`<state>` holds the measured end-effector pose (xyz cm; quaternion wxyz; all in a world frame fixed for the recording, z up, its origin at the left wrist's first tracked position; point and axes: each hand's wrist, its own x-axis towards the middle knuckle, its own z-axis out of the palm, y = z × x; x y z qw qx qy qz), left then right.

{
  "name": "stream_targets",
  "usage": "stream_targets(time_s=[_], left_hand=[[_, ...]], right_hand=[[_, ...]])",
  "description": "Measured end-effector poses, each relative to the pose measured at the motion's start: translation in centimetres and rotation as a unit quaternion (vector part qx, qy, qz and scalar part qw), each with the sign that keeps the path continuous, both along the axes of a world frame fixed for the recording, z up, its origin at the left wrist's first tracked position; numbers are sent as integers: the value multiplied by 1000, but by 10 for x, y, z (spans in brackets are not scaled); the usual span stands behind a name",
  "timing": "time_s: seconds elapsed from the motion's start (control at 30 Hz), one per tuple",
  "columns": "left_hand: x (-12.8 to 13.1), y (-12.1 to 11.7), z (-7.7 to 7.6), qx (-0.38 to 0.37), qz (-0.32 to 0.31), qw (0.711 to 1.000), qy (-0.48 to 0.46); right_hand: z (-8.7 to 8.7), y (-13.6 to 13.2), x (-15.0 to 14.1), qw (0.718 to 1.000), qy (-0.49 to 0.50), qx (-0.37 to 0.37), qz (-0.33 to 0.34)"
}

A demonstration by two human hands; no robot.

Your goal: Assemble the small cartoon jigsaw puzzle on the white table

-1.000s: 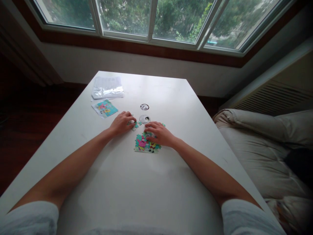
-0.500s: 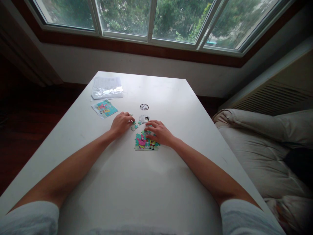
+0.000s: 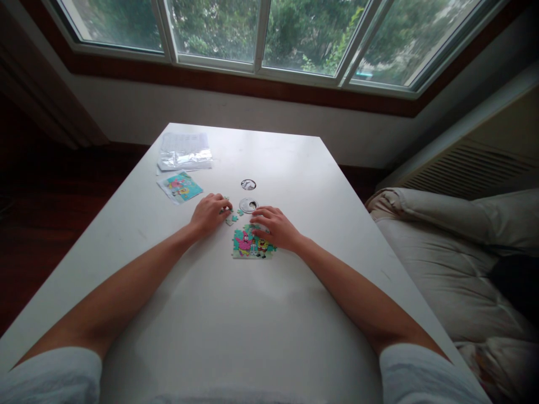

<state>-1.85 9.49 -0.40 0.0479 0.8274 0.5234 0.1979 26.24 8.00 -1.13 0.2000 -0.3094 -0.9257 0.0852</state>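
A partly joined jigsaw puzzle [image 3: 243, 247] with a pink and a yellow cartoon figure lies flat on the white table. My right hand [image 3: 275, 227] rests over its upper right part, fingers apart and stretched to the left, covering that corner. Up and to the left of the puzzle, my left hand [image 3: 210, 215] is at a small group of loose puzzle pieces [image 3: 234, 218]. Its fingers are curled together, and whatever lies between the fingertips is too small to make out. Another loose piece [image 3: 240, 212] sits between the two hands.
Two round grey-and-white patches [image 3: 248, 184] mark the tabletop [image 3: 236, 331] beyond the hands. A small picture sheet [image 3: 181, 187] with the same cartoon figures lies at the left, and a clear plastic packet [image 3: 185, 150] behind it. A padded beige seat [image 3: 446, 269] stands on the right.
My right hand has shifted very slightly to the right over the puzzle. My left hand stays at the loose pieces with almost no movement.
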Motion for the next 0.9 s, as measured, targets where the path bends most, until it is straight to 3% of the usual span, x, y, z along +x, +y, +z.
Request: stream_targets(time_s=[0.17,0.27,0.53,0.9], left_hand=[[-6,5,-3,9,-14,1000,-12],[-10,6,3,1,-32,999,-8],[-18,3,28,-25,-193,977,88],[-19,4,21,-44,-230,970,60]], right_hand=[[-1,7,6,999,29,14,-31],[-2,12,11,998,40,16,-48],[-5,20,19,995,64,6,-73],[-5,18,14,997,64,-3,-50]])
